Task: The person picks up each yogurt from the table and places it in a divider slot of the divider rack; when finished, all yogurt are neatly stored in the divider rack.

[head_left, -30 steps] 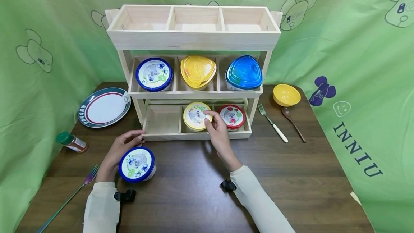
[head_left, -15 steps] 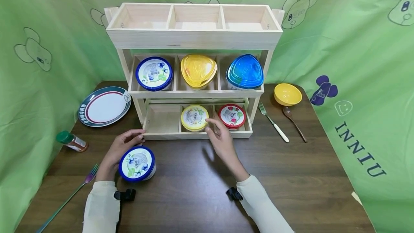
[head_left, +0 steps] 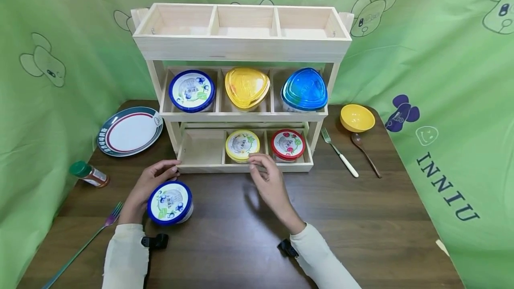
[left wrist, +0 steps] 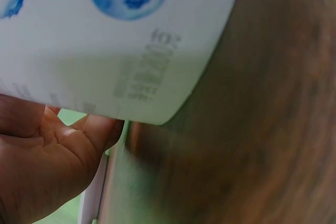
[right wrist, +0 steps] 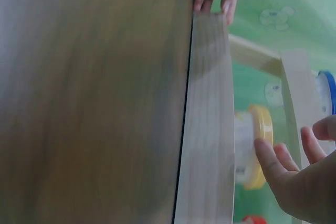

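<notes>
Holding a blue-lidded yogurt tub [head_left: 170, 203] on the dark wooden table [head_left: 361, 226], our left hand [head_left: 146, 186] curls round the tub's far side, near the front of the wooden rack [head_left: 241, 48]. Our right hand [head_left: 270, 181] hovers with loose fingers, gripping nothing, just in front of the bottom shelf, nearest the yellow-lidded tub [head_left: 242, 145] in the middle compartment; a red-lidded tub [head_left: 288, 144] sits in the compartment to its right. Middle shelf: blue round tub [head_left: 191, 91], yellow container [head_left: 246, 87], blue container [head_left: 304, 90]. Also listed: plate [head_left: 129, 131], yellow bowl [head_left: 356, 117].
</notes>
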A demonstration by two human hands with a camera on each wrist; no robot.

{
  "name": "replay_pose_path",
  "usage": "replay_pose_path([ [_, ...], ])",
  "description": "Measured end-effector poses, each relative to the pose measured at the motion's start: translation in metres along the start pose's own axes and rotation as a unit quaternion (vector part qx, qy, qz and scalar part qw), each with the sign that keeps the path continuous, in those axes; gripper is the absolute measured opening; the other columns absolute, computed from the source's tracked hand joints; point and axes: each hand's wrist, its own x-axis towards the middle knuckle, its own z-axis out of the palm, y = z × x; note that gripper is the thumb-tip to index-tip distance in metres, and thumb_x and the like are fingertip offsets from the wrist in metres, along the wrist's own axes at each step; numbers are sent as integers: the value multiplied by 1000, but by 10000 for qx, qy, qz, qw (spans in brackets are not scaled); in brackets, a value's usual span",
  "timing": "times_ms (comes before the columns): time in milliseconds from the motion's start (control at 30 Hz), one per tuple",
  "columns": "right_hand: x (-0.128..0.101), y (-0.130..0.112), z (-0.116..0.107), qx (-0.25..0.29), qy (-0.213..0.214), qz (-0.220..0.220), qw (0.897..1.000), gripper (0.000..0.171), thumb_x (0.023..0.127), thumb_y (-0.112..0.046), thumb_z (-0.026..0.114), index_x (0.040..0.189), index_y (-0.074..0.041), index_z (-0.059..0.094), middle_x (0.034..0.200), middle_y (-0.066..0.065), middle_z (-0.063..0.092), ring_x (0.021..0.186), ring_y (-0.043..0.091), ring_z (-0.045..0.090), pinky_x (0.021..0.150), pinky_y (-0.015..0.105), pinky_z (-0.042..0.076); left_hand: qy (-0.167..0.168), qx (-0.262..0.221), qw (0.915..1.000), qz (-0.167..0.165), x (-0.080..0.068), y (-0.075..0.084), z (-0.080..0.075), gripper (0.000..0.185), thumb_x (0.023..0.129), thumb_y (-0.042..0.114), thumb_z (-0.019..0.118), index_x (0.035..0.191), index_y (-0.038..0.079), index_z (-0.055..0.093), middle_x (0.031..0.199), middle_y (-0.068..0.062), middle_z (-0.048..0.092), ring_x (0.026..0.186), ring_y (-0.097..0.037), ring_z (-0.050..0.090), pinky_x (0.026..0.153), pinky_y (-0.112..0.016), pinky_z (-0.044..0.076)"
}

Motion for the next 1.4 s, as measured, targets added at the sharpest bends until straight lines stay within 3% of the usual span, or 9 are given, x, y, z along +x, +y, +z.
replay_pose_path([
  [200, -4, -3, 22, 43, -387, -158, 9991, 18, 106, -6, 65, 118, 5, 74, 139, 14, 68, 126, 31, 67, 98, 49, 61, 41, -28, 10000, 48, 0, -1, 0, 47, 114, 27, 62, 151, 0, 59, 120, 2, 73, 108, -9, 69, 91, -22, 57],
  [433, -11, -4, 40, 163, -499, -341, 9980, 14, 104, -4, 67, 113, 1, 76, 132, 15, 70, 121, 26, 67, 93, 48, 63, -1, -41, 9999, 115, -1, -1, 1, 46, 114, 26, 61, 151, -1, 58, 121, 1, 73, 108, -8, 69, 92, -22, 57],
  [633, -15, -6, 53, 347, -1121, 119, 9930, 19, 106, -9, 66, 122, -2, 74, 141, 14, 66, 130, 28, 63, 102, 46, 59, 11, -55, 9999, 144, -1, -1, 1, 46, 114, 26, 61, 150, -1, 59, 120, 4, 72, 108, -7, 69, 92, -22, 57],
  [767, -19, -8, 64, 463, -1630, 439, 9846, 22, 107, -10, 66, 127, -4, 72, 149, 12, 62, 138, 26, 59, 105, 40, 57, 20, -30, 9998, 180, -1, -1, 1, 46, 114, 26, 61, 151, -1, 58, 122, 4, 71, 108, -7, 69, 92, -21, 57],
  [967, -24, -8, 81, 686, -2263, 560, 9700, 28, 110, -15, 63, 134, -3, 70, 157, 18, 55, 144, 24, 53, 107, 33, 54, 48, -11, 9999, 129, -1, 0, 2, 47, 114, 27, 60, 152, 0, 58, 126, 2, 70, 109, -7, 68, 92, -22, 57],
  [1167, -27, -9, 94, 349, -2619, 328, 9639, 28, 111, -22, 63, 136, -11, 70, 163, 13, 50, 149, 20, 48, 112, 36, 51, 35, -58, 9999, 152, -2, 1, 2, 46, 114, 28, 61, 151, 0, 59, 122, 6, 71, 109, -8, 68, 92, -22, 56],
  [1400, -28, -13, 106, -97, -2887, 410, 9565, 27, 111, -28, 64, 134, -16, 70, 169, 11, 45, 152, 20, 44, 111, 30, 49, 14, -167, 9993, 320, -3, -2, 1, 41, 114, 26, 61, 147, 2, 63, 117, 13, 71, 108, -8, 68, 92, -22, 56],
])
